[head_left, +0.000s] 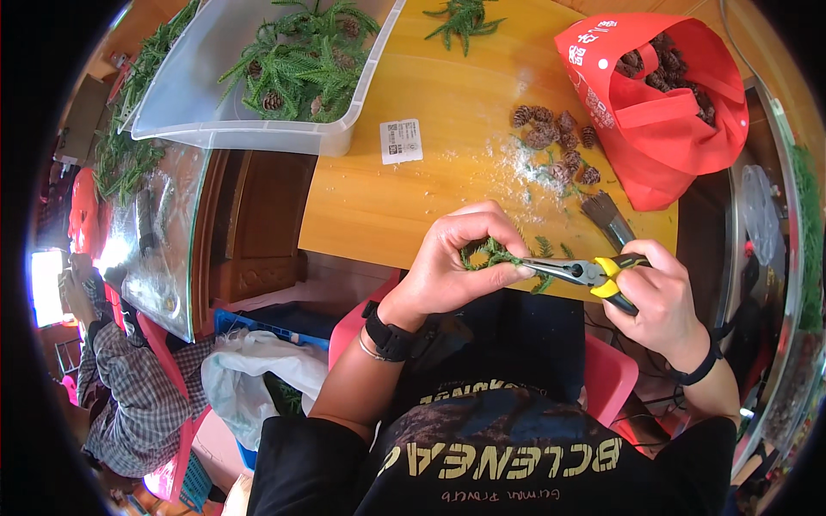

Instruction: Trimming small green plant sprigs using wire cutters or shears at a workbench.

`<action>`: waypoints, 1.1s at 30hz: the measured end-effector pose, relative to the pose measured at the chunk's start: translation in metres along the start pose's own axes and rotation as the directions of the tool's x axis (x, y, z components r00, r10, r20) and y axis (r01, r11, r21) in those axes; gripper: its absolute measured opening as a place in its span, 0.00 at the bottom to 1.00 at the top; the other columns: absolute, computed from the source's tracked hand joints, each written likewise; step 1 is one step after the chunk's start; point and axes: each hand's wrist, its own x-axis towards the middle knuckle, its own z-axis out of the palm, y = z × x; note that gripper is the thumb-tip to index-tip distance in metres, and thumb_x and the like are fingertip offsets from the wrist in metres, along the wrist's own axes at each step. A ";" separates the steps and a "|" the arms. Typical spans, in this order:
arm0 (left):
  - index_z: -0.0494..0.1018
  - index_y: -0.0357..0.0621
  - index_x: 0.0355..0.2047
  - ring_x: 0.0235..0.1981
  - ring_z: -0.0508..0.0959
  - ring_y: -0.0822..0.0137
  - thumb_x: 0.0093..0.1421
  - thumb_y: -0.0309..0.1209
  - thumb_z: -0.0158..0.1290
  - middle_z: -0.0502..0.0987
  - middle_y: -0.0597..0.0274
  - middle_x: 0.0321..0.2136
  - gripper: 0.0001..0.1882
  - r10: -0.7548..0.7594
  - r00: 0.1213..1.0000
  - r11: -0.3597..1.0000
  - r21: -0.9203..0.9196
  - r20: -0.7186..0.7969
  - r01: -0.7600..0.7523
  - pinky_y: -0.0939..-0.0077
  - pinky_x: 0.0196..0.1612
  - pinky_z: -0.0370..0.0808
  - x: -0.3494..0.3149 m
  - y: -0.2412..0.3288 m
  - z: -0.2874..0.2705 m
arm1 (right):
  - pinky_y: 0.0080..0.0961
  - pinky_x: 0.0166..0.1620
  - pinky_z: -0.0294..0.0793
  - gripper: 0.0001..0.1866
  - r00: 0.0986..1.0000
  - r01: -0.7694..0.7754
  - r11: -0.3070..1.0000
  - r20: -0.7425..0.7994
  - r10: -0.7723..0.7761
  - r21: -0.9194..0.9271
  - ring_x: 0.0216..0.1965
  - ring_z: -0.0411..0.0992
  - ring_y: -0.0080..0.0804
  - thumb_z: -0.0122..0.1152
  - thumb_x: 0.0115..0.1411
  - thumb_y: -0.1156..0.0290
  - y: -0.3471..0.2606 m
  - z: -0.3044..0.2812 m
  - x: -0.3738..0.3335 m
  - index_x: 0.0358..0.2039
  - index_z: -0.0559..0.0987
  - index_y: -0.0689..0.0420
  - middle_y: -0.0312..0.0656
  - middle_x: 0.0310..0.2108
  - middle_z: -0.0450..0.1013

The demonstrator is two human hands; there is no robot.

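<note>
Between the thumb and fingers of my left hand (465, 254) is a green artificial pine sprig (492, 253), held above the table's near edge. My right hand (658, 297) is closed around needle-nose pliers (578, 271) with black and yellow handles. The pliers' tips point left and meet the sprig beside my left thumb. Whether the jaws are fully closed on its stem, I cannot tell. More green needles (544, 267) show behind the pliers. Just beyond my right hand a dark-bristled brush (607, 220) lies on the yellow table (370, 206).
Several small pinecones (564, 138) lie amid white powder. A red bag (662, 163) of pinecones stands at the right. At the back left, a clear plastic bin (249, 133) holds green sprigs and cones, near a white label card (402, 142). Another person in a checked shirt (142, 387) sits at left.
</note>
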 end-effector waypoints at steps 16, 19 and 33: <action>0.74 0.41 0.25 0.33 0.73 0.67 0.44 0.20 0.63 0.74 0.62 0.26 0.10 0.007 1.000 0.999 0.038 0.016 -0.008 0.73 0.41 0.69 -0.001 0.000 -0.001 | 0.38 0.36 0.69 0.14 0.998 -0.019 1.000 -0.061 0.018 -0.015 0.41 0.70 0.49 0.67 0.34 0.78 0.002 -0.002 0.003 0.16 0.68 0.61 0.43 0.18 0.66; 0.74 0.41 0.25 0.33 0.74 0.67 0.44 0.19 0.63 0.74 0.62 0.26 0.09 0.040 0.998 0.997 0.058 0.039 -0.042 0.73 0.40 0.69 -0.001 0.000 -0.001 | 0.38 0.36 0.69 0.14 0.999 -0.003 1.000 -0.040 0.002 -0.024 0.41 0.70 0.49 0.67 0.33 0.78 0.003 -0.002 0.005 0.16 0.68 0.61 0.43 0.18 0.66; 0.74 0.37 0.30 0.32 0.75 0.70 0.47 0.23 0.62 0.76 0.59 0.30 0.10 -0.216 0.973 0.941 -0.250 0.082 0.230 0.78 0.37 0.71 -0.005 0.004 0.001 | 0.35 0.37 0.70 0.13 1.000 -0.005 0.998 0.007 0.005 0.056 0.40 0.71 0.45 0.67 0.36 0.77 0.010 -0.006 0.008 0.16 0.69 0.61 0.42 0.19 0.69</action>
